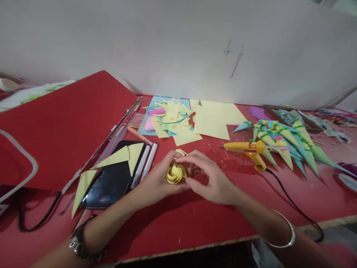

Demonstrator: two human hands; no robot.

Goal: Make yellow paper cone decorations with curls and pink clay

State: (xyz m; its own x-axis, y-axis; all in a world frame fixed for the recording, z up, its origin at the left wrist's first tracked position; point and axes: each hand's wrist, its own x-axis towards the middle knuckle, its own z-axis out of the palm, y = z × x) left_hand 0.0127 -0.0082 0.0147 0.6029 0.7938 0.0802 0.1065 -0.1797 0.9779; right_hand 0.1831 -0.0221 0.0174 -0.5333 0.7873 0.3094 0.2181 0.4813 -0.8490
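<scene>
A coiled strip of yellow paper [175, 174], rolled in loose rings like a rose, sits between my two hands above the red tabletop. My left hand [159, 178] is closed round its left side, thumb on top. Touching its right edge is my right hand [208, 176], with the fingers curved and the thumb and forefinger at the paper's rim. A small end of yellow paper shows above the coil near the fingertips. To the right lies a yellow glue gun [247, 148] with a pink glue stick in its back.
Yellow paper triangles [113, 158] lie over a black phone-like slab [108, 186], beside two white markers [149, 162]. Paper scraps [173, 119] and yellow sheets [213, 121] lie at the back. Paper cones [290, 139] are piled right. The glue gun's cord [290, 201] runs to the front edge.
</scene>
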